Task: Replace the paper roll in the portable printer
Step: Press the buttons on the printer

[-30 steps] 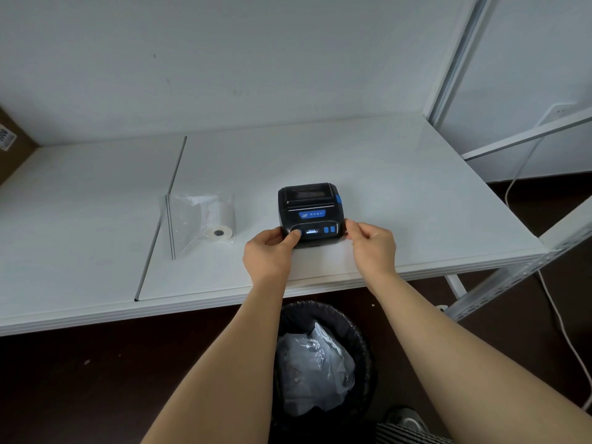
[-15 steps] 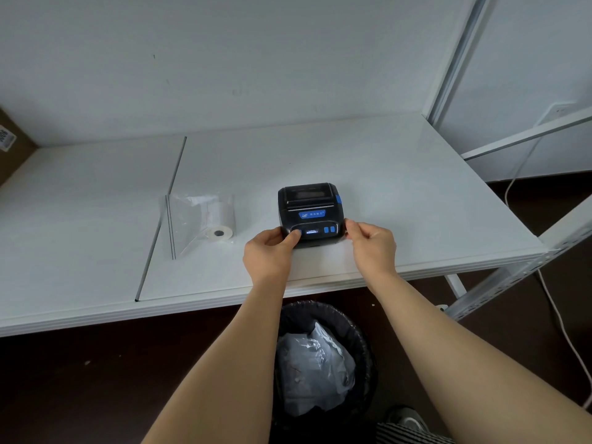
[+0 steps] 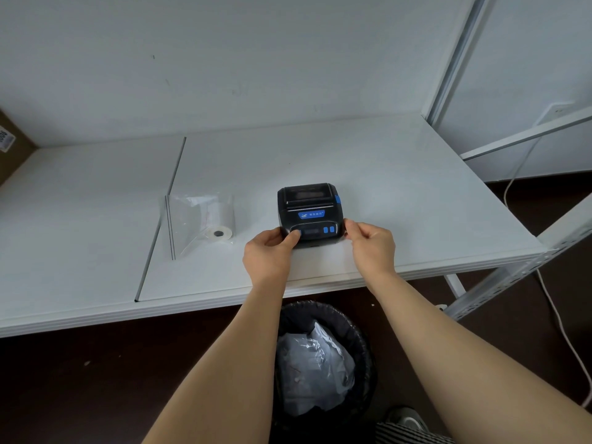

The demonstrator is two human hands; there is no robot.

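Observation:
A small black portable printer (image 3: 309,208) with blue buttons and a blue side latch sits on the white shelf (image 3: 400,193), its lid shut. My left hand (image 3: 270,254) grips its near left corner, thumb resting on the front panel. My right hand (image 3: 371,245) pinches its near right corner. A white paper roll (image 3: 219,232) lies on its side inside a clear plastic bag (image 3: 198,219), left of the printer.
A black bin (image 3: 323,357) lined with a bag and holding crumpled plastic stands on the floor below the shelf edge. A seam (image 3: 160,219) splits the shelf surface. A white cable (image 3: 557,315) hangs at right. A cardboard box (image 3: 12,145) is at far left.

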